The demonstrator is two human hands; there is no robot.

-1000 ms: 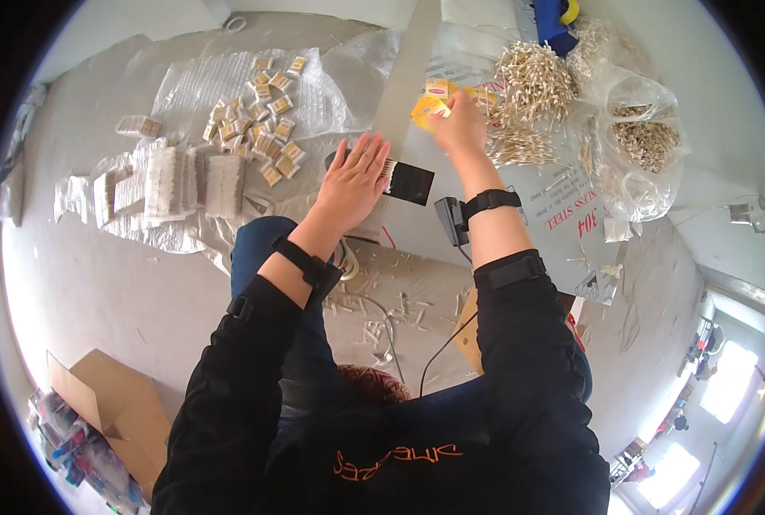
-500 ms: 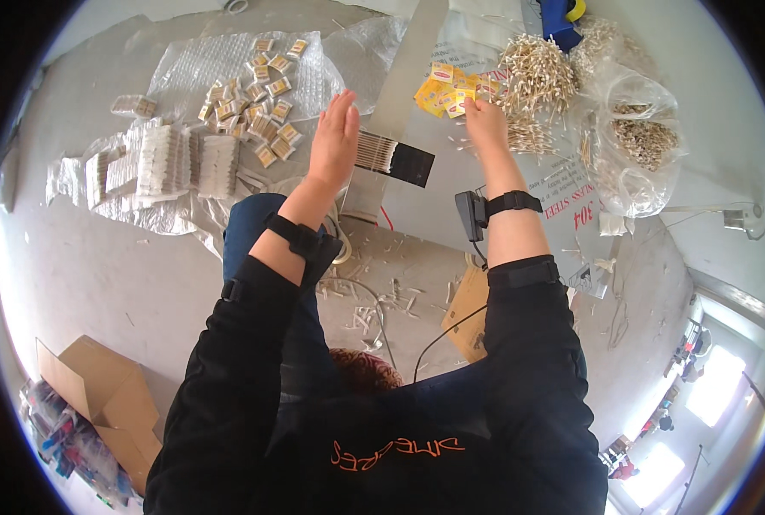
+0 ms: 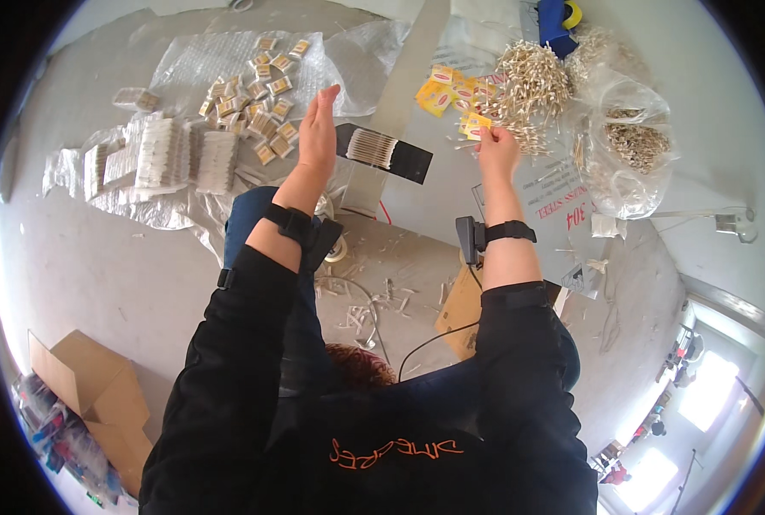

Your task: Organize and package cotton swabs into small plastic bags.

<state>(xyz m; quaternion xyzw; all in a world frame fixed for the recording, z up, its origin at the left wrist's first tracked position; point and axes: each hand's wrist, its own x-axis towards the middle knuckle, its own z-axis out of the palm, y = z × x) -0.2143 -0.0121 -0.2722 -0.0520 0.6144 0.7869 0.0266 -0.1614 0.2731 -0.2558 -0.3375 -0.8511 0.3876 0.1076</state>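
Grey floor (image 3: 193, 283) spreads across the left and lower middle of the frame, with a silvery counter (image 3: 451, 206) at upper right. Your right hand (image 3: 498, 153), right of upper centre, pinches a yellow card (image 3: 476, 125) just below the pile of yellow cards (image 3: 441, 90) and beside the loose swabs (image 3: 532, 79). Your left hand (image 3: 318, 137) is open, fingers straight, nothing visible in it, beside the black holder (image 3: 411, 161) at upper centre, where a row of swabs (image 3: 371, 148) lies. You seem to be picking out one card; the next move calls for a firm pinch, clear of the loose swabs. Since half a second ago, your right hand has drawn down from the pile, bringing the card into view; your left has shifted slightly leftward, uncovering the holder's left end.
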